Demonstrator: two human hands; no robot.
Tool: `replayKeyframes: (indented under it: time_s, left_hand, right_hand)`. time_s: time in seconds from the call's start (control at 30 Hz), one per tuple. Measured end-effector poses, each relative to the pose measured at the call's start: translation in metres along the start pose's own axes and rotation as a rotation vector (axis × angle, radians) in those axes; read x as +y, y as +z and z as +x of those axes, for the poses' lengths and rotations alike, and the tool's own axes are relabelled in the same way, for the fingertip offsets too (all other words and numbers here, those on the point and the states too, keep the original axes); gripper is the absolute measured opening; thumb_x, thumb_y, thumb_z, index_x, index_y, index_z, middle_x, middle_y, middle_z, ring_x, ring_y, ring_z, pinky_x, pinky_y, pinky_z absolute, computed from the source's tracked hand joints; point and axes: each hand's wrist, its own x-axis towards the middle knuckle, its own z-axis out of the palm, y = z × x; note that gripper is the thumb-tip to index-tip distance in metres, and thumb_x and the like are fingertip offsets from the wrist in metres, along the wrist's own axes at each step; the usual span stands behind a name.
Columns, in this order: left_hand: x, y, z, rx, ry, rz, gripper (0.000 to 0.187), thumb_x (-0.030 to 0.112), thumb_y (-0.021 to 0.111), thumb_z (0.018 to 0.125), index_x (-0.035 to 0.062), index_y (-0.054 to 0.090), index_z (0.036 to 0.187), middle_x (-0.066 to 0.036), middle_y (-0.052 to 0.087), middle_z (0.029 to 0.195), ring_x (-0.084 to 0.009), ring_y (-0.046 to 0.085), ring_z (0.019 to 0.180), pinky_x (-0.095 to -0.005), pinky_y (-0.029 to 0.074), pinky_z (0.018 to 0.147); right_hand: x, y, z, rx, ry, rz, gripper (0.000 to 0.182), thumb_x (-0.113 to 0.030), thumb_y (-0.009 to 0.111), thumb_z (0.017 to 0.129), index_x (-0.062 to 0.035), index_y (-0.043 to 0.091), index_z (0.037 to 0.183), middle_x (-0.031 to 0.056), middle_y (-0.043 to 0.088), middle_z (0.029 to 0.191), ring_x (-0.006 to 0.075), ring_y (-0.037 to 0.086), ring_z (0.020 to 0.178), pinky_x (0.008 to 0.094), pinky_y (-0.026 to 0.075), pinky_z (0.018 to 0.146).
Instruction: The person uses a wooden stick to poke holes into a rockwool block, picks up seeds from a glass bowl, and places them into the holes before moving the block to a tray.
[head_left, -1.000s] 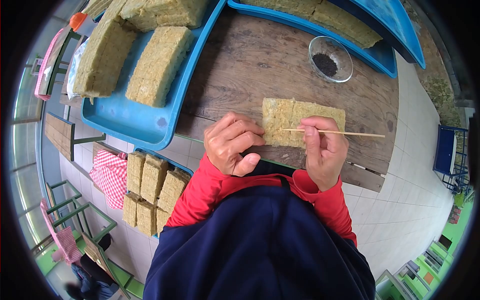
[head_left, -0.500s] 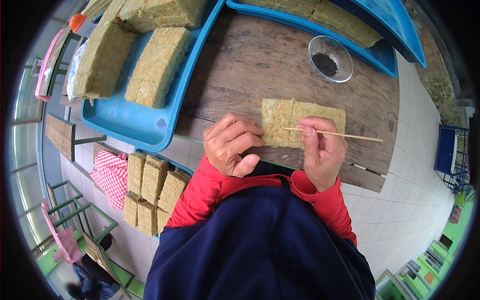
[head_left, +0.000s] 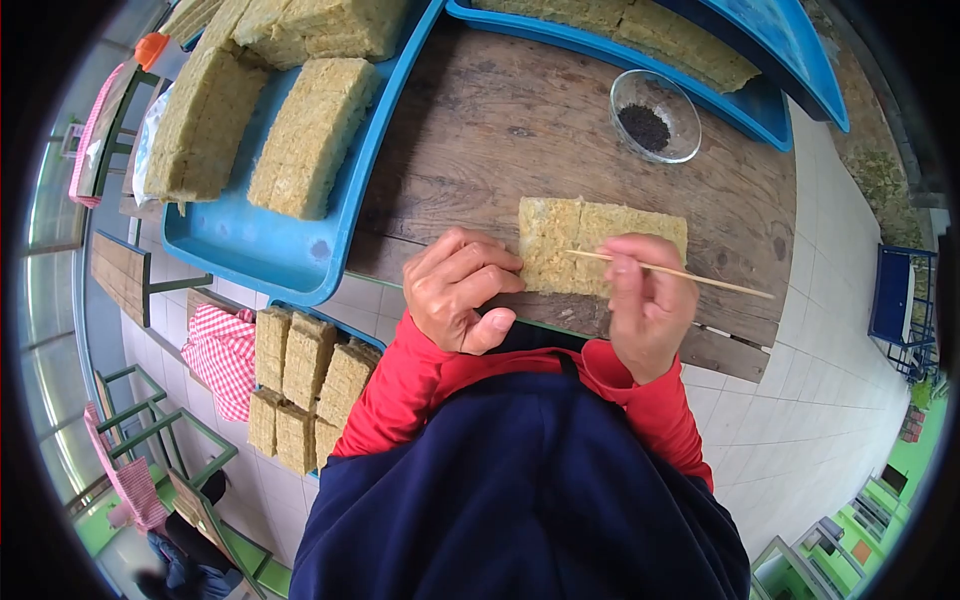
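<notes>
A yellowish fibrous block (head_left: 552, 240) lies flat near the front edge of the wooden table (head_left: 480, 130). My right hand (head_left: 650, 300) pinches a thin wooden stick (head_left: 715, 283), whose pointed left end is over the block's middle. Whether the tip touches the block cannot be made out. At the block's left edge rests my left hand (head_left: 462, 290), fingers curled, with the fingertips against its side. Behind the block stands a clear glass bowl (head_left: 682, 125) with small black grains (head_left: 643, 127) in it.
A blue tray (head_left: 300, 262) with several fibrous blocks (head_left: 312, 135) stands at the left. Another blue tray (head_left: 770, 125) with blocks lies at the back. Lower left, more blocks (head_left: 305, 355) sit beside a checkered cloth (head_left: 218, 350). A person (head_left: 185, 565) is at the far lower left.
The stick has tilted slightly, its right end lower, and my right hand has turned a little. My left hand stays at the block's left edge. The whole view has shifted slightly.
</notes>
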Motion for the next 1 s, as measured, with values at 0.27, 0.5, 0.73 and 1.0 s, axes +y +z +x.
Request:
replayKeyframes:
  time_s: [0.27,0.5,0.73,1.0]
  left_hand:
    - [0.001,0.0,0.001,-0.019,-0.007,0.0,0.035,0.039,0.057,0.082,0.0081,0.067,0.069,-0.004,0.066,0.077,-0.0242,0.064,0.074,-0.0336,0.052,0.061]
    - [0.008,0.001,0.003,-0.026,-0.069,0.03,0.055,0.047,0.044,0.094,0.003,0.067,0.069,-0.011,0.067,0.075,-0.0296,0.064,0.074,-0.038,0.052,0.069]
    - [0.007,0.001,0.004,0.0,-0.08,0.094,0.041,0.042,0.055,0.088,0.0053,0.071,0.078,-0.007,0.069,0.081,-0.0277,0.064,0.082,-0.0362,0.052,0.073]
    - [0.009,0.003,0.01,-0.018,-0.119,0.133,0.042,0.042,0.054,0.09,0.0047,0.072,0.082,-0.009,0.07,0.083,-0.0296,0.064,0.083,-0.0374,0.052,0.076]
  right_hand:
    - [0.005,-0.04,-0.003,0.302,0.098,0.029,0.014,-0.008,0.053,0.099,0.0001,0.061,0.106,0.0076,0.063,0.09,0.0092,0.061,0.078,0.0197,0.046,0.06]
    - [0.017,-0.07,-0.015,0.324,0.337,0.208,0.022,-0.018,0.051,0.101,0.0006,0.059,0.109,0.0081,0.061,0.101,0.0145,0.064,0.09,0.0264,0.054,0.077]
    - [0.019,-0.062,-0.02,0.248,0.408,0.385,0.023,-0.02,0.051,0.102,0.0011,0.057,0.11,0.0082,0.062,0.098,0.0144,0.064,0.091,0.0292,0.055,0.082]
    - [0.021,-0.088,-0.016,0.291,0.391,0.43,0.031,-0.024,0.042,0.105,0.0024,0.056,0.114,0.007,0.059,0.087,0.0119,0.06,0.081,0.025,0.056,0.066]
